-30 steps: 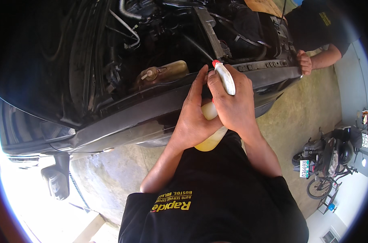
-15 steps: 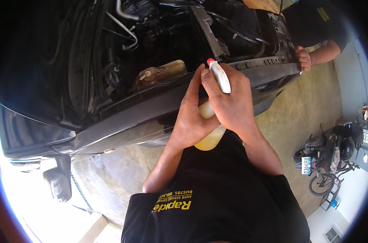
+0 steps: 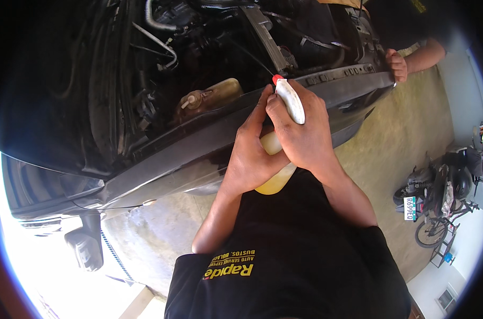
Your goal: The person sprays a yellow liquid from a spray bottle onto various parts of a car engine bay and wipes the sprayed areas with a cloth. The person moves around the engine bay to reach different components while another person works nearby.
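2 bare hands are clamped on 1 spray bottle (image 3: pixel 276 184), held upward beside a car's dark fender (image 3: pixel 162 164). The left hand (image 3: pixel 253 160) wraps the body; the right hand (image 3: pixel 307 125) grips around the white spray head (image 3: pixel 291 102), its red nozzle (image 3: pixel 277 79) pointing ahead of both hands. The trigger is hidden. Yellow shows at the bottle's base, just below the left hand.

It looks like thin plastic: probably light, slightly squeezable, hard to break, perhaps slippery if wet. The neck under the spray head seems the surest hold, with the other palm steadying the body.

Ahead and left of the left hand sits a translucent tank (image 3: pixel 224 91). Ahead and right of the right hand, another person's hand (image 3: pixel 397 65) rests on the car's edge.

Yellow lettering (image 3: pixel 229 266) crosses the black shirt (image 3: pixel 294 250) below the hands; a white plate (image 3: pixel 409 208) with dark characters marks a motorcycle (image 3: pixel 447 186) far right. No label is visible on the bottle.
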A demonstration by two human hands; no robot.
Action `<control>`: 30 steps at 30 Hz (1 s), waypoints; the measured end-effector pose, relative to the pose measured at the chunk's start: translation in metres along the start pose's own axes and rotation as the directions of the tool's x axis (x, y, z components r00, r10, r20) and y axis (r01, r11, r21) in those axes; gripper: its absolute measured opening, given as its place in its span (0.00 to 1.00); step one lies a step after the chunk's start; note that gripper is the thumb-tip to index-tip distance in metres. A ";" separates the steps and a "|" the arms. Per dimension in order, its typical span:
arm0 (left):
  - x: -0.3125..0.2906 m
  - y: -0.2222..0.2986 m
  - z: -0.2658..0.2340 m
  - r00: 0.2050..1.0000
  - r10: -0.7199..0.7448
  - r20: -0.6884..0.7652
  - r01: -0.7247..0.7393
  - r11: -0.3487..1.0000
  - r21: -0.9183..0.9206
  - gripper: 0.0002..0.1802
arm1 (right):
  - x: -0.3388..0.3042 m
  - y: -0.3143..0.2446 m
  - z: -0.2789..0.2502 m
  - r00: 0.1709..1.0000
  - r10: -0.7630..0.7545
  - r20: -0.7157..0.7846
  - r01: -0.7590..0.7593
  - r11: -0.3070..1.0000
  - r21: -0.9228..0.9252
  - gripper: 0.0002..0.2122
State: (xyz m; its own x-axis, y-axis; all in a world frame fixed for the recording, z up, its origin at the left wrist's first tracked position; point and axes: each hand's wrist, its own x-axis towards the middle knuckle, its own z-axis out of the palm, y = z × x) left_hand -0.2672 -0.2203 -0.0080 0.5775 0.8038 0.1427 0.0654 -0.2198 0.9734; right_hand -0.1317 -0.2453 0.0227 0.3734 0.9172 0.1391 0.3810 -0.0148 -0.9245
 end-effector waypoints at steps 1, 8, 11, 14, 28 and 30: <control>0.000 0.004 -0.002 0.999 -0.036 0.021 0.036 0.999 -0.017 0.56 | -0.002 -0.001 0.001 1.000 0.007 -0.016 -0.007 1.000 0.014 0.11; 0.003 0.005 -0.003 0.991 -0.101 0.092 0.107 0.992 -0.060 0.48 | 0.001 0.008 0.000 0.999 -0.039 -0.023 0.037 0.996 -0.078 0.10; 0.002 0.000 -0.001 0.990 -0.100 0.096 0.107 0.992 -0.066 0.45 | 0.002 0.006 -0.002 1.000 0.009 -0.003 -0.009 0.999 -0.035 0.11; 0.004 0.009 0.006 0.995 -0.100 -0.003 0.099 0.986 -0.137 0.42 | 0.000 -0.001 -0.002 0.998 0.055 -0.009 -0.054 0.997 0.055 0.11; 0.003 0.015 0.009 0.992 -0.127 -0.021 0.122 0.980 -0.157 0.37 | 0.006 -0.005 -0.007 1.000 0.011 -0.003 -0.011 0.999 -0.045 0.11; 0.001 0.014 0.009 0.989 -0.145 -0.012 0.142 0.978 -0.155 0.37 | 0.008 -0.004 -0.011 1.000 0.002 0.028 0.002 0.991 -0.132 0.12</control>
State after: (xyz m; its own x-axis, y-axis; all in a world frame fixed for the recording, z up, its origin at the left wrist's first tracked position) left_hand -0.2583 -0.2275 0.0038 0.5517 0.8341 0.0020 0.0200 -0.0156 0.9997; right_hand -0.1208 -0.2425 0.0311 0.3501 0.9280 0.1274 0.4902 -0.0656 -0.8692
